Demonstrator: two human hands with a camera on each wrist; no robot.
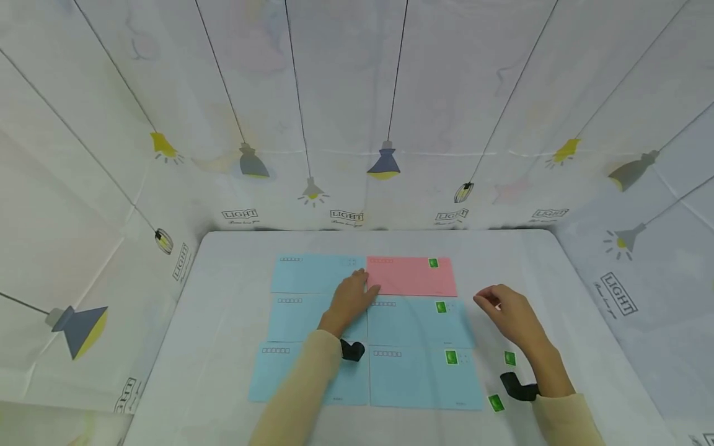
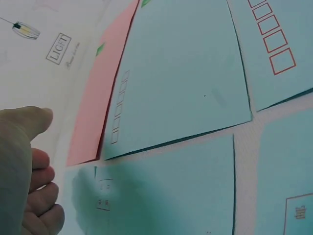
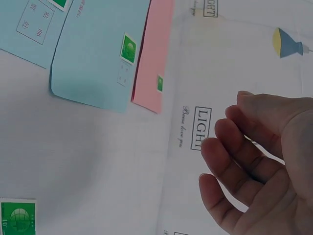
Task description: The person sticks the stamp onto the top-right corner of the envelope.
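My left hand (image 1: 348, 303) lies over the seam between the top-left blue envelope (image 1: 307, 275) and the pink envelope (image 1: 407, 277), fingers relaxed and holding nothing. Whether its fingertips touch the paper, I cannot tell. To the right of the envelopes hovers my right hand (image 1: 513, 314), loosely curled; the right wrist view shows nothing in its fingers (image 3: 234, 181). Green stamps sit at the upper right of the pink envelope, the middle-right blue envelope (image 1: 413, 325) and the bottom-right blue envelope (image 1: 413, 384).
Two loose green stamps, an upper one (image 1: 510, 358) and a lower one (image 1: 496, 403), lie near the right wrist. Two more blue envelopes, a middle one (image 1: 295, 322) and a bottom one (image 1: 279, 375), fill the left column. A lamp-printed cloth (image 1: 334, 93) surrounds the white table (image 1: 217, 297).
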